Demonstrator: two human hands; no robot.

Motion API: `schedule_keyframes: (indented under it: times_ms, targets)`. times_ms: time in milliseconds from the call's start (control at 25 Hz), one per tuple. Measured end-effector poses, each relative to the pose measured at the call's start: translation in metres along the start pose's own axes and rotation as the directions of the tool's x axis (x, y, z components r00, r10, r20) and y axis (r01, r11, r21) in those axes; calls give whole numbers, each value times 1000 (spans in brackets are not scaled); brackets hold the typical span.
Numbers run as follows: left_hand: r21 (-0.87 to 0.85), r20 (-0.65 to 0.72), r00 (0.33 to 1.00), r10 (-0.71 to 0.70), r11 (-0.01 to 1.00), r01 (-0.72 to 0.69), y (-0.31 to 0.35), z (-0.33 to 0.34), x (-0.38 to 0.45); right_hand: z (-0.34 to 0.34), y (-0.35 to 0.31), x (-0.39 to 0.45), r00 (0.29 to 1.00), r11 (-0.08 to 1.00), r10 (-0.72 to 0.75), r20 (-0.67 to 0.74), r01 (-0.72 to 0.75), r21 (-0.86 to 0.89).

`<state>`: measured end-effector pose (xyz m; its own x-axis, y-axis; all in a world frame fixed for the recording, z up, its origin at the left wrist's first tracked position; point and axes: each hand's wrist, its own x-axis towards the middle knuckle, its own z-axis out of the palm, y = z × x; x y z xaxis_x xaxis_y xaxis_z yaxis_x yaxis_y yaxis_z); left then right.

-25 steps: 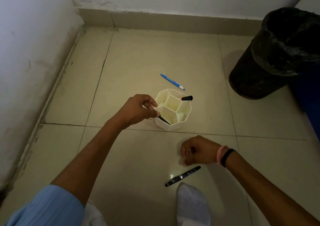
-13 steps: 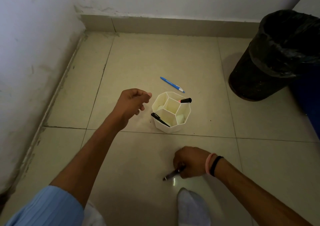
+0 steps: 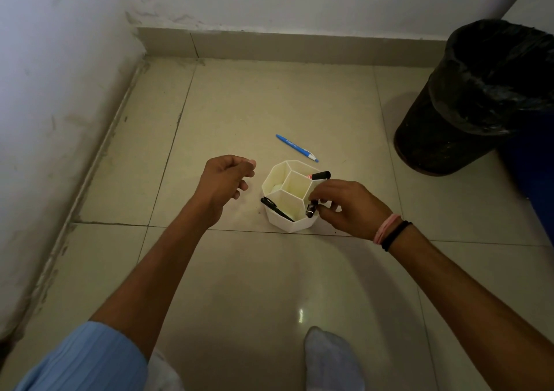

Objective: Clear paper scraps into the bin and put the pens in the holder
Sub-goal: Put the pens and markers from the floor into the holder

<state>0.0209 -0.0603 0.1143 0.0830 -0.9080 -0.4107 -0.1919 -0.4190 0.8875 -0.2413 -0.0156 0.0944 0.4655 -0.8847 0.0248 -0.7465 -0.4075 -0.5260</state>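
Pens first: a black pen (image 3: pixel 311 209) is pinched in the right hand (image 3: pixel 347 208), tip end pointing down at the near-right cell of the white honeycomb holder (image 3: pixel 286 226), which sits on the tiled floor (image 3: pixel 269 100) between both hands. Left hand (image 3: pixel 223 179) is loosely curled w/ nothing in it, hovering just beside the holder's left wall, not touching as far as I can tell. Already in the holder: another black pen (image 3: pixel 275 209) leaning in the near-left cell, and a marker w/ black cap and red band (image 3: pixel 319 175) at the far-right side. A blue pen (image 3: pixel 296 148) lies on the floor just beyond the holder, well apart from the black-lined bin (image 3: pixel 467 97) at right. No paper scraps visible on the floor, so prob. that part's done; can't see into the bin. Risks, imo: holder looks light and nobody's steadying it, so a pen tip catching a cell divider or rim could tip or shove it, spilling the leaning pens. Letting go before the pen is inside the cell could let it bounce off the rim and roll away on the smooth tile. Reaching over for the blue pen next, a wrist could knock the marker. Writing: pale lettering on the blue pen's barrel, too small to read; nothing legible elsewhere.
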Motion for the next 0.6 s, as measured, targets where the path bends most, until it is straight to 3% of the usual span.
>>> schedule_keyframes:
  times_ms: [160, 400, 480, 600]
  targets:
    - [9, -3, 1000, -8, 1000, 8, -2, -1, 0, 7, 2, 7, 998, 996, 20, 51, -15, -90]
    - [-8, -14, 1000, -16, 1000, 16, -3, -7, 2, 5, 2, 10, 993, 996, 58, 99, -50, -77]
    - [-17, -17, 1000, -21, 1000, 20, -4, -9, 3, -4, -1, 13, 999, 998, 14, 49, -11, -61]
    - [-38, -14, 999, -32, 999, 32, -6, -12, 4, -20, 1, 29, 981, 999, 25, -195, -33, -40]
